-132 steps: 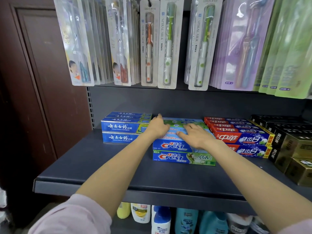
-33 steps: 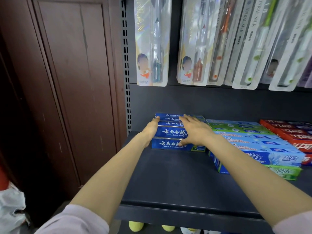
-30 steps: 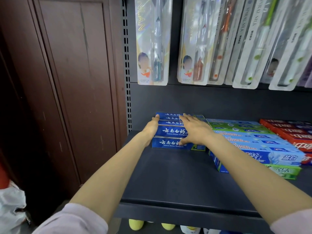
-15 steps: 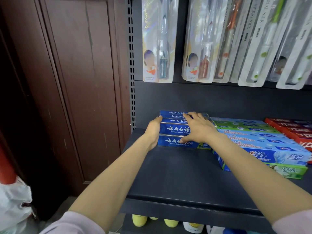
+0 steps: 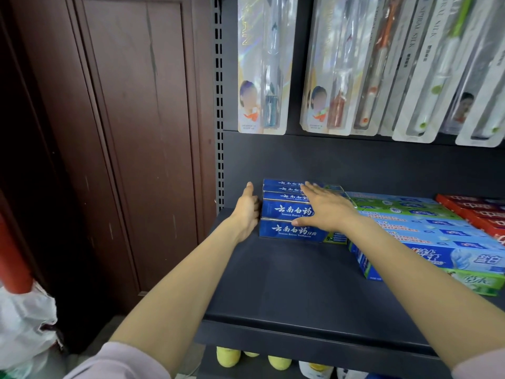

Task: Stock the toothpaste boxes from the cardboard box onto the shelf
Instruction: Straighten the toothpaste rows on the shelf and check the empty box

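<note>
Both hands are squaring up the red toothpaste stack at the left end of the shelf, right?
Not quite. In the head view, the left hand and right hand are on the dark blue toothpaste stack, not the red one. It does sit at the left end of the shelf.

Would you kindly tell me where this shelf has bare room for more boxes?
The shelf is bare in front of the dark blue toothpaste stack, out to its front edge. Right of that it is crowded: light blue and green boxes abut the stack, then red boxes.
</note>
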### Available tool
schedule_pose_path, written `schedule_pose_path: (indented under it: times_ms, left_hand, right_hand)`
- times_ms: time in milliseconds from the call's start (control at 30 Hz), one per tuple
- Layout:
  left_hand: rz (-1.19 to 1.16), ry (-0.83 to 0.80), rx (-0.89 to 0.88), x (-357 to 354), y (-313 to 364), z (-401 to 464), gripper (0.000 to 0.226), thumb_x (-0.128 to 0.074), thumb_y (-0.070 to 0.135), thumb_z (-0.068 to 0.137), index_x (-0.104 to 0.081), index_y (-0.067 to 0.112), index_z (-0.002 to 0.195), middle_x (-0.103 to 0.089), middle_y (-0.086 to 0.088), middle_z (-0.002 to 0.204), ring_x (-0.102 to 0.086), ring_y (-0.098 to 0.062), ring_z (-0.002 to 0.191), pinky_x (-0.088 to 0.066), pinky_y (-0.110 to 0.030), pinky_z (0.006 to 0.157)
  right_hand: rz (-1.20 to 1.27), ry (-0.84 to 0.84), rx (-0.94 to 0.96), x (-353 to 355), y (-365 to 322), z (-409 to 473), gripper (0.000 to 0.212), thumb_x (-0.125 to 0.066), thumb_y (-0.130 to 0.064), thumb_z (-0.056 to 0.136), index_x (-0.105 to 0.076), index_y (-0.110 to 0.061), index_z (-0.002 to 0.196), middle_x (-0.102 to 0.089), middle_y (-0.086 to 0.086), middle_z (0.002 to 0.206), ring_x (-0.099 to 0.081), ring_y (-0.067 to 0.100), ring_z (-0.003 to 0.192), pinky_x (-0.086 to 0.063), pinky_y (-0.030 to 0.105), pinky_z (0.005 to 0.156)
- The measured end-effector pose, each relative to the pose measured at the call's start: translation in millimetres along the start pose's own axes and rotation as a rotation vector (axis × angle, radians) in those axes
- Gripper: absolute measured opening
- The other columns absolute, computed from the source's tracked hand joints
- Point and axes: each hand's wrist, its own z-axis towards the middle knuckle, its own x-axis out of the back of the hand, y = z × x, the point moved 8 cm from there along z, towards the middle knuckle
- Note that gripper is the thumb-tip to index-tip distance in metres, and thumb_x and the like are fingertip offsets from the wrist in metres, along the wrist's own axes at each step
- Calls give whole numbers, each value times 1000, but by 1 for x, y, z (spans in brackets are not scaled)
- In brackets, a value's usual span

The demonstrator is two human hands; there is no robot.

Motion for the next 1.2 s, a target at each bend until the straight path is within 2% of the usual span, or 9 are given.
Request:
schedule_pose_path:
  times_ms: [100, 167, 267, 467, 567, 667, 933, 1067, 1200]
  left_hand:
    - [63, -26, -13, -3, 2, -3, 63, -17, 49, 101, -35, 6, 143, -49, -12, 141, -51, -25, 126, -42, -32, 93]
    - [147, -17, -47, -4, 6, -4, 52, -25, 44, 102, -45, 10, 136, -59, -11, 128, -61, -20, 104, -47, -28, 82]
    - [324, 64, -124, -2, 15, 0, 41, -38, 34, 100, -44, 13, 135, -64, -10, 118, -63, -17, 87, -51, -27, 72]
    - [462, 101, -137, -8, 21, 9, 32, -33, 26, 101, -46, 12, 126, -63, -11, 114, -62, -25, 97, -50, -40, 89]
    - [443, 85, -121, -7, 17, 12, 28, -29, 26, 102, -43, 15, 122, -61, -15, 117, -62, -27, 96, -51, -42, 89]
    - [459, 78, -126, -6, 15, 14, 39, -28, 29, 102, -40, 13, 135, -61, -16, 122, -64, -29, 104, -52, -44, 92]
    - [614, 178, -221, -4, 26, 4, 41, -38, 33, 99, -41, 12, 135, -59, -12, 126, -62, -27, 108, -52, -40, 93]
    - [646, 161, -173, -12, 19, -5, 55, -35, 35, 100, -24, 9, 146, -52, -15, 135, -57, -30, 116, -48, -43, 99]
    - [573, 168, -147, -16, 21, -8, 38, -39, 30, 100, -38, 9, 133, -56, -15, 128, -60, -31, 111, -49, -42, 97]
  right_hand:
    - [3, 7, -2, 3, -1, -1, 101, -55, -63, 82, 1, -16, 152, 1, 0, 160, -5, 16, 148, -13, 35, 120]
    - [5, 13, -12, 4, -2, -2, 100, -56, -62, 82, 0, -16, 152, -1, 1, 160, -6, 18, 148, -14, 36, 119]
    - [22, 18, -30, 4, -3, -2, 101, -59, -61, 80, -3, -18, 152, -4, -1, 160, -10, 19, 147, -17, 38, 117]
    - [24, -30, -41, 4, -3, 1, 108, -64, -60, 77, 0, -17, 152, 1, -1, 161, -6, 19, 148, -18, 39, 117]
    - [18, -47, -31, 2, -6, 3, 106, -59, -61, 79, 4, -16, 151, 5, 1, 160, 0, 17, 148, -12, 38, 119]
    - [17, -34, -45, 1, -8, 5, 103, -58, -61, 80, 1, -17, 151, 3, 1, 160, -1, 17, 148, -11, 38, 119]
    - [41, -8, -39, 4, -6, 0, 100, -58, -60, 81, -3, -17, 152, -2, 1, 160, -4, 18, 148, -8, 37, 120]
    - [21, -2, -27, 3, -7, -4, 99, -57, -60, 82, -3, -15, 152, -3, 2, 160, -3, 18, 148, -6, 39, 121]
    - [52, -26, -31, 3, -3, -5, 99, -57, -60, 81, -3, -17, 152, -3, 0, 160, -8, 20, 148, -13, 38, 120]
